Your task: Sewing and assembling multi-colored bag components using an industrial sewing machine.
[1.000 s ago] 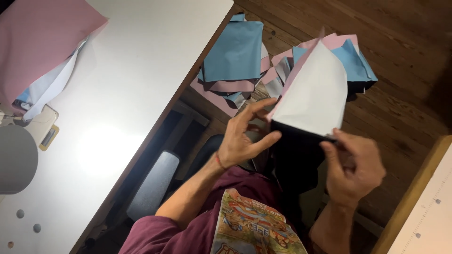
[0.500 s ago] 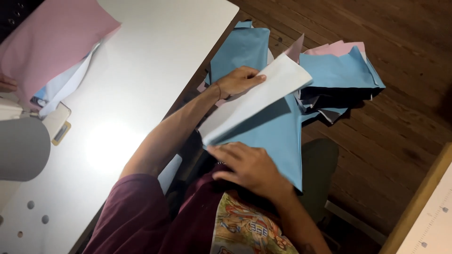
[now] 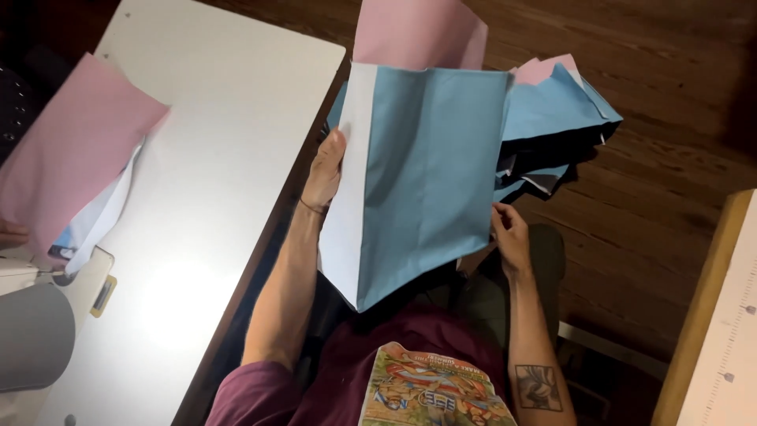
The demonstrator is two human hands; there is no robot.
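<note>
Held up between 2 bare hands above the lap: a blue fabric panel [image 3: 430,181] with a white strip along its left edge. Left hand [image 3: 325,173] flat against that white edge, fingers [image 3: 335,150] together and pointing up, thumb hidden behind the cloth, so pinched on the panel as far as can be told. Right hand [image 3: 511,237] at the panel's lower right edge, fingers [image 3: 501,222] curled onto the cloth, tips tucked behind it. Just above the left fingertips, rising behind the panel's top, a pink fabric piece [image 3: 418,33]. Beyond the right fingers, on the wooden floor [image 3: 670,158], a heap of blue, pink and dark cut pieces [image 3: 556,118]. Well to the left of the left hand, a white table [image 3: 205,197] bearing another pink fabric sheet [image 3: 75,150], with a grey sewing machine [image 3: 31,331] at its near corner.
</note>
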